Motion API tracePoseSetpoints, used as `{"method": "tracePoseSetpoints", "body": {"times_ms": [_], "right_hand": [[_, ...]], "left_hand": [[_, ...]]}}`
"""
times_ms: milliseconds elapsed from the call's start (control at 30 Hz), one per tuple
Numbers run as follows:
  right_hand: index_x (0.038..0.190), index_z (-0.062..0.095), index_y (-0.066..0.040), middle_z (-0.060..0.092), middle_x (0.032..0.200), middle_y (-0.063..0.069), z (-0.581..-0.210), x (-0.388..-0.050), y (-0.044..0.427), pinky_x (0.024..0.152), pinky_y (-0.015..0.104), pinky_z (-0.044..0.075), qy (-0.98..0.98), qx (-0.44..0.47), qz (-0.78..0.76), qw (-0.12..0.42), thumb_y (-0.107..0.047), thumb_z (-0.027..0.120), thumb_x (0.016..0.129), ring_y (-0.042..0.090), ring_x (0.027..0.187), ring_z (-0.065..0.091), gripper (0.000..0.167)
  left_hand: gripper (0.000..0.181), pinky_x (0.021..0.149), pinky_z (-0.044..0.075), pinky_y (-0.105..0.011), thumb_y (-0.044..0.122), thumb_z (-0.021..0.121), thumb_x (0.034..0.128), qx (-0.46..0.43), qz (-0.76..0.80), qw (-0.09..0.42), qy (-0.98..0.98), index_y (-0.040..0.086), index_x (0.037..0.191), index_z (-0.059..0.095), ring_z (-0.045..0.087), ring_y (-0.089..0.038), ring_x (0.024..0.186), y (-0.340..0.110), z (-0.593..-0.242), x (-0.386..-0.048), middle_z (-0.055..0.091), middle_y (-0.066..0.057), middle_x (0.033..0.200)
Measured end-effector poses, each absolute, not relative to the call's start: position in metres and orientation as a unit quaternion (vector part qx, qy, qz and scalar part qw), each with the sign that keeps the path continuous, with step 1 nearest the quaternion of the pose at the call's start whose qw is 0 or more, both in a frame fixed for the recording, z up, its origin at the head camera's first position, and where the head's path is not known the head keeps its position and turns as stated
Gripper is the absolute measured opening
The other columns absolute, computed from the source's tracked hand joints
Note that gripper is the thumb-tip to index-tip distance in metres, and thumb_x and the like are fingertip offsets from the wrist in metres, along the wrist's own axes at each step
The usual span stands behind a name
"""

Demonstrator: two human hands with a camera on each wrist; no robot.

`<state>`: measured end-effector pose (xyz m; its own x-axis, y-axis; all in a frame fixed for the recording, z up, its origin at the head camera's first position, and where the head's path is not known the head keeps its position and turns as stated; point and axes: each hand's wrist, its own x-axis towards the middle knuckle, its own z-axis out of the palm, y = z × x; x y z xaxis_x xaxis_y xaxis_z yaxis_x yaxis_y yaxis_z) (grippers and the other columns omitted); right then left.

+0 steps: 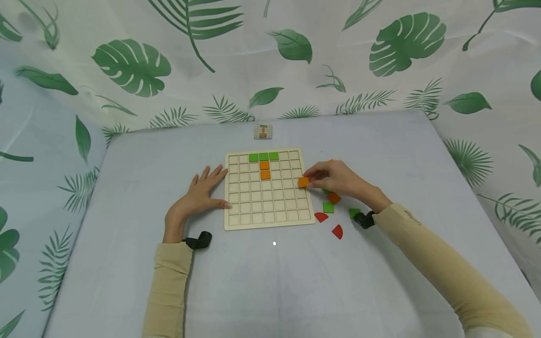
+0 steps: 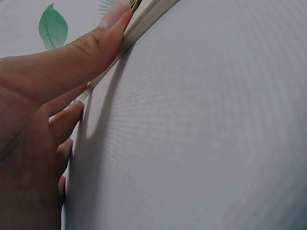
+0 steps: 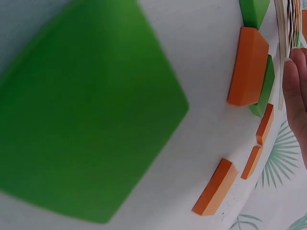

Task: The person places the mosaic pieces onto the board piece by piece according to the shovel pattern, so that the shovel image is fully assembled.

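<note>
A pale wooden grid board [image 1: 269,192] lies on the table. In its top row sit three green square tiles [image 1: 264,156], with two orange square tiles [image 1: 265,174] in a column below the middle one. My left hand [image 1: 196,197] is spread at the board's left side, its thumb on the edge; the left wrist view shows that thumb [image 2: 91,50] against the rim [image 2: 148,19]. Over the board's right edge, my right hand [image 1: 334,177] pinches an orange square tile [image 1: 303,182]. Only part of that hand [image 3: 296,91] appears in the right wrist view, and the pinched tile is partly out of frame.
Loose green tiles [image 1: 328,207], orange tiles [image 1: 334,198] and two red quarter-circle pieces [image 1: 337,231] lie right of the board. One green tile [image 3: 91,115] looms close to the right wrist camera. A small pattern card [image 1: 263,132] lies behind the board. Leaf-print cloth [image 1: 270,70] hangs behind.
</note>
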<state>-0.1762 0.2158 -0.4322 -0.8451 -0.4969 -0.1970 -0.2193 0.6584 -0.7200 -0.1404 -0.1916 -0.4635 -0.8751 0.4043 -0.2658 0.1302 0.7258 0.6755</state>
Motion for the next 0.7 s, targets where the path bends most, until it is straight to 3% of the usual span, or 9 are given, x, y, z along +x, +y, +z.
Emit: {"method": "tracePoseSetpoints", "body": {"times_ms": [700], "right_hand": [[0.121, 0.074, -0.007, 0.074, 0.113, 0.008, -0.429, -0.181, 0.195, 0.096, 0.040, 0.057, 0.883, -0.203, -0.375, 0.197, -0.013, 0.076, 0.094, 0.022, 0.100, 0.067, 0.028]], "left_hand": [[0.105, 0.126, -0.013, -0.058, 0.035, 0.084, 0.0849, 0.147, 0.338, 0.199, 0.908, 0.011, 0.165, 0.022, -0.009, -0.037, 0.160, -0.190, -0.462, -0.140, 0.008, -0.013, 0.174]]}}
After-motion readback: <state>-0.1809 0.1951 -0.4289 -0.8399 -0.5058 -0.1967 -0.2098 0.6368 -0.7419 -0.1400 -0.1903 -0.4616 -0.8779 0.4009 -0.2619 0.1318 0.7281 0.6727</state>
